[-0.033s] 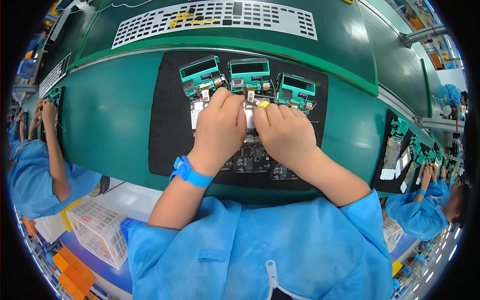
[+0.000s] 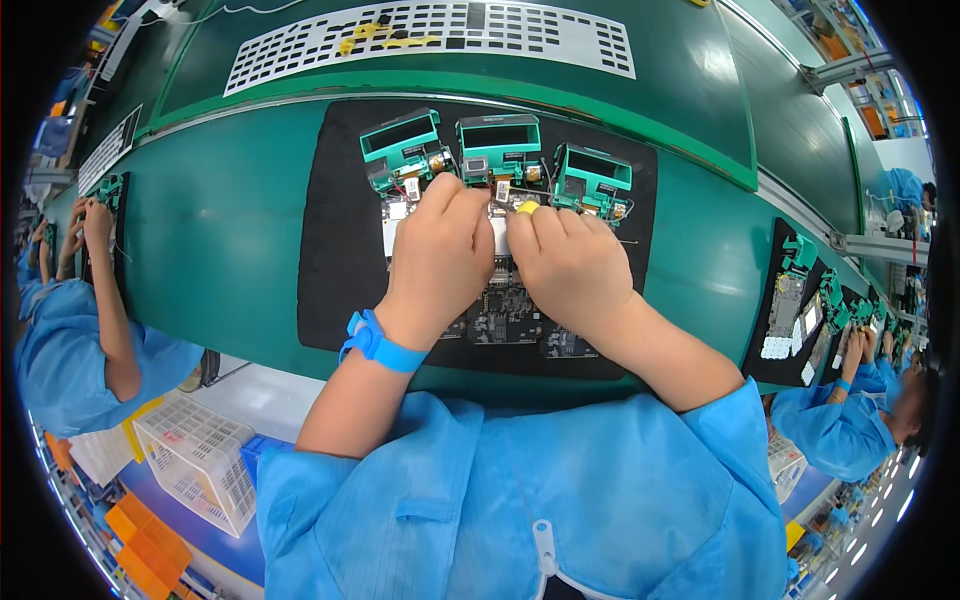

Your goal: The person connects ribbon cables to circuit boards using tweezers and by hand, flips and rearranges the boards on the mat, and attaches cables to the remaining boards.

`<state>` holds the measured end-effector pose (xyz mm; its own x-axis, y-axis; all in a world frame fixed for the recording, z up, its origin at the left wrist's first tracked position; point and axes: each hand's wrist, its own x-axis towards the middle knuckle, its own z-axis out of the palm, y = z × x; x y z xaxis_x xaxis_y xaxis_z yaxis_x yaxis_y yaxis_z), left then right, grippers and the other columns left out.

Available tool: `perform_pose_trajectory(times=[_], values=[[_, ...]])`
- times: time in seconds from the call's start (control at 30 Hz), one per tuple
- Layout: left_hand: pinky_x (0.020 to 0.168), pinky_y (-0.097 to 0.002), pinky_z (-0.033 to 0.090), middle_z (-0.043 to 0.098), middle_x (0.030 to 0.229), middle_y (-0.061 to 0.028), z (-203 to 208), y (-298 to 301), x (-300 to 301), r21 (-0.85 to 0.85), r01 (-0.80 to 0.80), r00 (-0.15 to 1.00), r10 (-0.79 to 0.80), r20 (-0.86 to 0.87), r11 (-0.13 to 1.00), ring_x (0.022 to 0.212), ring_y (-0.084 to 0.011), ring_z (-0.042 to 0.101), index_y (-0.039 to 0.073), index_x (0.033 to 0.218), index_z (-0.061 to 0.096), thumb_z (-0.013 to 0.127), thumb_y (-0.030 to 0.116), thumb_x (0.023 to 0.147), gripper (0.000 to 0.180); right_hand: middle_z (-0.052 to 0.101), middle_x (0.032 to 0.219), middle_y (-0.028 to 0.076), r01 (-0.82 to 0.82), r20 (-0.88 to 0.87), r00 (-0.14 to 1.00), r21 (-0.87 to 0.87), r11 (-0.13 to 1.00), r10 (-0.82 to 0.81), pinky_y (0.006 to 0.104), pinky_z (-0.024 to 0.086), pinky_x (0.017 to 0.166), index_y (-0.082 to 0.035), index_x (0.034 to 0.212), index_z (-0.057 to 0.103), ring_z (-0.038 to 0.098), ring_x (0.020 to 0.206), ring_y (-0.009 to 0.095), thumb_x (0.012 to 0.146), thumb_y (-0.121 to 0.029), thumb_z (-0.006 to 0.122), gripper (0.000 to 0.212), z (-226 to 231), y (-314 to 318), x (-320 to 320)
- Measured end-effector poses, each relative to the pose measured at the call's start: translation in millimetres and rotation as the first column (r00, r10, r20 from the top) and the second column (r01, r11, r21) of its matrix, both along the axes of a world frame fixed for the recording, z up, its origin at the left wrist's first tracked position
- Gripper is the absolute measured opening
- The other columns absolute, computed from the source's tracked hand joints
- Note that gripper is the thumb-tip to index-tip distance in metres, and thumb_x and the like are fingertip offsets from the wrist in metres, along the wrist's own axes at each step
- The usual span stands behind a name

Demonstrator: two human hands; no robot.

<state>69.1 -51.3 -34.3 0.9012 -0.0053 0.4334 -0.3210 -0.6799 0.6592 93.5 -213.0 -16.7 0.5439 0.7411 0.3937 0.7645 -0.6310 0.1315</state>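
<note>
Three green plastic housings stand in a row: the left housing (image 2: pixel 402 140), the middle housing (image 2: pixel 498 136) and the right housing (image 2: pixel 592 172). Each has small wired parts at its near side. Dark circuit boards, one a middle board (image 2: pixel 505 318), lie in front of them. My left hand (image 2: pixel 440 255), with a blue wrist strap (image 2: pixel 372 340), is closed with its fingertips at the middle housing's near parts; what they pinch is hidden. Beside it my right hand (image 2: pixel 572 262) is closed on a small yellow-ended tool (image 2: pixel 527 207), its dark tip beside a white-labelled flex cable (image 2: pixel 502 190).
A black mat (image 2: pixel 335 240) lies under the work on the green table (image 2: pixel 220 240). Beyond a raised green edge rests a white slotted sheet (image 2: pixel 440 45) with yellow pieces on it. A white basket (image 2: pixel 195 450) is at lower left. Co-workers sit on both sides.
</note>
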Motion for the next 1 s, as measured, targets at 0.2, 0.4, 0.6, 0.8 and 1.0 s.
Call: perform_pose_trajectory(times=[0.2, 0.4, 0.6, 0.8, 1.0], values=[[0.059, -0.0414, 0.051, 0.054, 0.090, -0.0139, 10.0, 1.6, -8.4, 0.069, 0.038, 0.996, -0.033, -0.083, 0.997, 0.068, -0.0351, 0.061, -0.002, 0.101, 0.062, 0.062, 0.000, 0.081, 0.019, 0.052, 0.070, 0.003, 0.024, -0.124, 0.992, 0.047, 0.999, -0.018, 0.0311, 0.049, 0.054, -0.010, 0.081, 0.053, 0.060, 0.064, 0.018, 0.076, -0.013, 0.062, 0.010, 1.1, -0.4, 1.9], [0.046, -0.0273, 0.040, 0.056, 0.072, -0.0049, 21.0, 20.0, -38.6, 0.029, -0.384, 0.918, 0.378, 0.118, 0.923, 0.052, -0.0149, 0.049, 0.004, 0.085, 0.064, 0.077, 0.005, 0.077, 0.015, 0.056, 0.066, 0.006, 0.147, -0.269, 0.959, 0.223, 0.964, -0.084, 0.0364, 0.046, 0.048, -0.008, 0.080, 0.059, 0.060, 0.055, 0.026, 0.086, -0.018, 0.071, 0.017, 22.6, -0.9, -8.1], [0.049, -0.0303, 0.046, 0.060, 0.073, -0.0075, 12.9, 35.0, -27.5, -0.182, -0.310, 0.951, 0.308, -0.038, 0.933, 0.055, -0.0178, 0.057, 0.002, 0.085, 0.064, 0.073, 0.004, 0.080, 0.010, 0.052, 0.062, 0.006, 0.064, -0.281, 0.959, 0.303, 0.951, 0.025, 0.0363, 0.047, 0.049, -0.009, 0.073, 0.051, 0.059, 0.057, 0.024, 0.087, -0.019, 0.069, 0.025, 22.9, 33.7, 5.6], [0.052, -0.0225, 0.042, 0.061, 0.071, -0.0045, 10.7, 44.1, -32.1, -0.285, -0.331, 0.934, 0.269, -0.236, 0.899, 0.058, -0.0071, 0.054, -0.002, 0.089, 0.069, 0.070, 0.003, 0.085, 0.006, 0.060, 0.068, 0.009, 0.026, -0.441, 0.884, 0.381, 0.924, 0.157, 0.0391, 0.048, 0.052, -0.006, 0.076, 0.054, 0.062, 0.060, 0.028, 0.089, -0.022, 0.067, 0.024, 12.4, 50.6, 12.5], [0.053, -0.0213, 0.042, 0.062, 0.073, -0.0017, 4.8, 44.8, -30.3, -0.398, -0.326, 0.930, 0.215, -0.300, 0.857, 0.060, -0.0046, 0.053, -0.003, 0.091, 0.070, 0.069, 0.004, 0.088, 0.008, 0.060, 0.066, 0.009, 0.048, -0.479, 0.862, 0.400, 0.915, 0.165, 0.0391, 0.047, 0.051, -0.007, 0.077, 0.057, 0.061, 0.058, 0.029, 0.088, -0.021, 0.069, 0.021, 6.1, 50.3, 14.7]])
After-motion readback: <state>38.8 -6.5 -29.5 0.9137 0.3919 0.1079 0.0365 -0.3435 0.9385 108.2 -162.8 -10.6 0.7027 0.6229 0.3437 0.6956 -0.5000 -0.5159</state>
